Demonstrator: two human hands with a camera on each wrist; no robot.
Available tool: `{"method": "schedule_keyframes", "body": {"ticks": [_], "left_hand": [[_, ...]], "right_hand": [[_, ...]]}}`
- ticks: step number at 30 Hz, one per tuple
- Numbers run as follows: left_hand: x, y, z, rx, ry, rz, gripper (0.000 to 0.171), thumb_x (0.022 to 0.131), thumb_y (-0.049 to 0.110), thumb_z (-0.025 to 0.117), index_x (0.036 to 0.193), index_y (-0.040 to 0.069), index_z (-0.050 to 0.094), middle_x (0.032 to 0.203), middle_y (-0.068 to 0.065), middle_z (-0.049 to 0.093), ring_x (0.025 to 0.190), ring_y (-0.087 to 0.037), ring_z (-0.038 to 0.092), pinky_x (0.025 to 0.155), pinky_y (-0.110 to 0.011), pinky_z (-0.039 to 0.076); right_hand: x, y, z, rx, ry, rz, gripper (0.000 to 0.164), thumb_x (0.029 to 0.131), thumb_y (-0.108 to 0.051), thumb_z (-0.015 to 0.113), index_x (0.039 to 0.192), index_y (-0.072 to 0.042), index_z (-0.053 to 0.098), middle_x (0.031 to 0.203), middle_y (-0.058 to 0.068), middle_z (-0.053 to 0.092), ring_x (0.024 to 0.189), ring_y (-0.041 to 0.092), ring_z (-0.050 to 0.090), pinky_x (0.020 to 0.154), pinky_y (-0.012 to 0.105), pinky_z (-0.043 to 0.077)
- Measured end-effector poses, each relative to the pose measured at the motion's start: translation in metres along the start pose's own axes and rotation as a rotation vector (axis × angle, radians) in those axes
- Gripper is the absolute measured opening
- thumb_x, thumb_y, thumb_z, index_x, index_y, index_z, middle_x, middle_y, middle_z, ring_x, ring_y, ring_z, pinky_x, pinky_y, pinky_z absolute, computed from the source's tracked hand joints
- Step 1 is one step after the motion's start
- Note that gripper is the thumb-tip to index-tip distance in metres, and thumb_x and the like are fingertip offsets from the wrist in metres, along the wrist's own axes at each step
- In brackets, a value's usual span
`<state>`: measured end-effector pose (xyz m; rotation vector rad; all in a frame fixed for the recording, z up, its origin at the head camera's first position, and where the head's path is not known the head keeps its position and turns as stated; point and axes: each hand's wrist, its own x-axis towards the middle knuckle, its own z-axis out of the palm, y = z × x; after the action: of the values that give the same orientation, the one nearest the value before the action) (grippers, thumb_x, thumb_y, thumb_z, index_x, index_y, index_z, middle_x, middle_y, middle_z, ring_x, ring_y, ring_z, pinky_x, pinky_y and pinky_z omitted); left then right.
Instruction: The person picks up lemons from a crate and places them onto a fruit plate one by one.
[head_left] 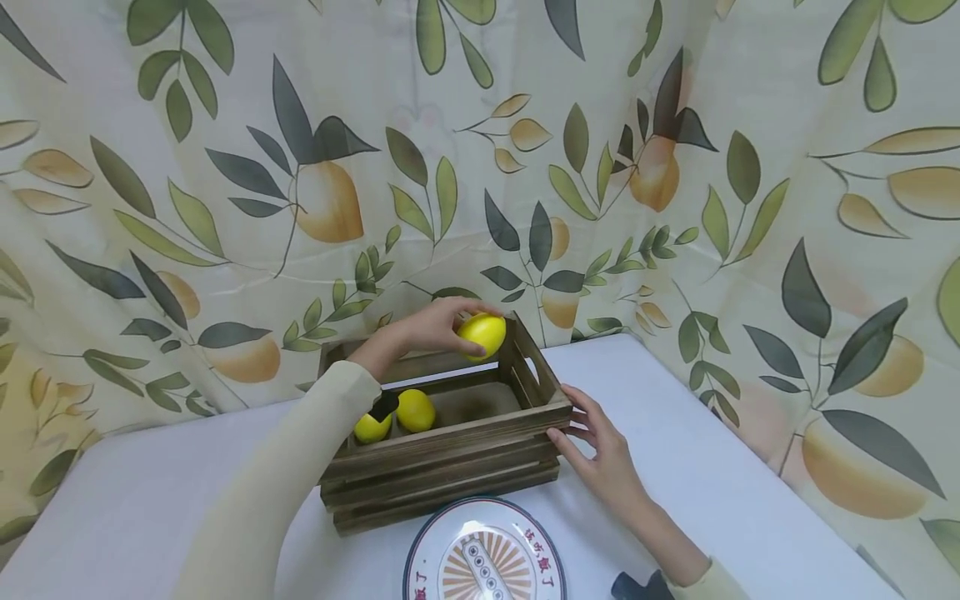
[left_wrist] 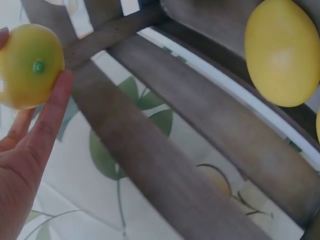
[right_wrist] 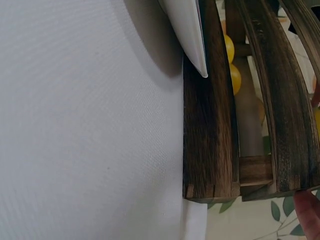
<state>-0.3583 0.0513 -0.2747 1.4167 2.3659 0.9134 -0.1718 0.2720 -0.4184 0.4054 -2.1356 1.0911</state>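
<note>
My left hand holds a yellow lemon above the right part of a dark wooden slatted crate. In the left wrist view, a green stem nub shows on that lemon, with my fingers against its side. Inside the crate's left part lie another lemon and one more lemon, partly behind a black wrist strap. At the crate's front right corner, my right hand grips the wood, thumb on the front and fingers at the end. One fingertip touches the crate's edge in the right wrist view.
In front of the crate, a round white plate with a dark rim and red characters stands close by. The white-covered table extends on both sides. Behind hangs a cloth printed with leaves and fruit.
</note>
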Motion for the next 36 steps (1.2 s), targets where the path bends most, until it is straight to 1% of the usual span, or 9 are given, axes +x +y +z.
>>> {"method": "schedule_keyframes", "body": {"ticks": [5, 11, 14, 16, 18, 20, 23, 30, 36], "left_hand": [[-0.005, 0.012, -0.005, 0.031, -0.018, 0.039, 0.059, 0.083, 0.011, 0.077, 0.138, 0.010, 0.055, 0.136, -0.013, 0.053, 0.107, -0.030, 0.062, 0.088, -0.033, 0.053], [-0.010, 0.022, -0.004, 0.057, -0.029, 0.086, 0.059, 0.083, 0.011, 0.077, 0.137, 0.009, 0.055, 0.136, -0.010, 0.054, 0.115, -0.027, 0.057, 0.095, -0.033, 0.051], [-0.017, 0.029, -0.001, 0.022, -0.021, 0.050, 0.058, 0.083, 0.012, 0.078, 0.137, 0.015, 0.056, 0.136, -0.004, 0.053, 0.116, -0.025, 0.056, 0.095, -0.034, 0.049], [-0.023, 0.035, 0.001, 0.007, -0.026, 0.019, 0.058, 0.084, 0.013, 0.077, 0.137, 0.019, 0.056, 0.138, 0.000, 0.051, 0.116, -0.023, 0.055, 0.096, -0.033, 0.048], [-0.028, 0.040, 0.003, 0.002, -0.039, 0.003, 0.058, 0.085, 0.013, 0.076, 0.138, 0.021, 0.055, 0.139, 0.001, 0.050, 0.118, -0.023, 0.054, 0.096, -0.033, 0.048], [-0.031, 0.044, 0.002, 0.023, -0.060, 0.014, 0.057, 0.085, 0.013, 0.076, 0.138, 0.021, 0.055, 0.141, 0.002, 0.049, 0.118, -0.021, 0.053, 0.097, -0.032, 0.047], [-0.036, 0.051, 0.000, 0.066, -0.081, 0.047, 0.058, 0.085, 0.014, 0.076, 0.139, 0.020, 0.054, 0.138, -0.001, 0.051, 0.118, -0.020, 0.052, 0.096, -0.031, 0.048], [-0.054, 0.070, -0.004, 0.160, -0.093, 0.101, 0.058, 0.084, 0.014, 0.077, 0.138, 0.018, 0.055, 0.139, -0.003, 0.052, 0.117, -0.019, 0.047, 0.093, -0.028, 0.048], [-0.071, 0.081, -0.005, 0.193, -0.099, 0.133, 0.057, 0.084, 0.014, 0.076, 0.138, 0.017, 0.055, 0.137, -0.003, 0.054, 0.118, -0.018, 0.048, 0.094, -0.028, 0.048]], "right_hand": [[0.001, 0.000, -0.001, -0.005, 0.006, 0.005, 0.072, 0.078, 0.010, 0.075, 0.142, -0.007, 0.046, 0.127, 0.016, 0.058, 0.105, 0.001, 0.060, 0.083, 0.016, 0.053], [0.001, 0.003, 0.000, -0.024, 0.027, 0.011, 0.073, 0.076, 0.011, 0.076, 0.141, -0.005, 0.047, 0.126, 0.015, 0.059, 0.104, -0.004, 0.057, 0.081, 0.014, 0.052], [0.004, -0.014, -0.002, -0.016, 0.031, 0.005, 0.070, 0.074, 0.015, 0.075, 0.137, 0.002, 0.048, 0.122, 0.019, 0.060, 0.102, -0.005, 0.057, 0.080, 0.017, 0.054], [0.006, -0.026, -0.003, -0.003, 0.033, -0.003, 0.066, 0.074, 0.017, 0.073, 0.134, 0.006, 0.048, 0.118, 0.022, 0.060, 0.101, -0.007, 0.057, 0.079, 0.016, 0.054], [0.007, -0.038, -0.004, -0.002, 0.035, -0.006, 0.064, 0.073, 0.019, 0.072, 0.132, 0.011, 0.048, 0.116, 0.025, 0.059, 0.100, -0.007, 0.057, 0.079, 0.018, 0.054], [0.007, -0.038, -0.003, 0.001, 0.035, -0.005, 0.064, 0.073, 0.020, 0.072, 0.132, 0.011, 0.047, 0.116, 0.025, 0.059, 0.100, -0.007, 0.056, 0.079, 0.016, 0.053], [0.007, -0.037, -0.003, -0.003, 0.035, -0.005, 0.065, 0.073, 0.020, 0.072, 0.133, 0.011, 0.047, 0.116, 0.025, 0.058, 0.101, -0.008, 0.056, 0.080, 0.015, 0.053], [0.010, -0.039, -0.001, -0.016, 0.027, -0.015, 0.066, 0.073, 0.020, 0.072, 0.134, 0.010, 0.046, 0.117, 0.025, 0.058, 0.101, -0.008, 0.055, 0.080, 0.014, 0.053], [0.013, -0.045, -0.002, -0.039, 0.011, 0.006, 0.066, 0.075, 0.018, 0.072, 0.135, 0.009, 0.045, 0.119, 0.026, 0.057, 0.102, -0.012, 0.052, 0.081, 0.012, 0.051]]}}
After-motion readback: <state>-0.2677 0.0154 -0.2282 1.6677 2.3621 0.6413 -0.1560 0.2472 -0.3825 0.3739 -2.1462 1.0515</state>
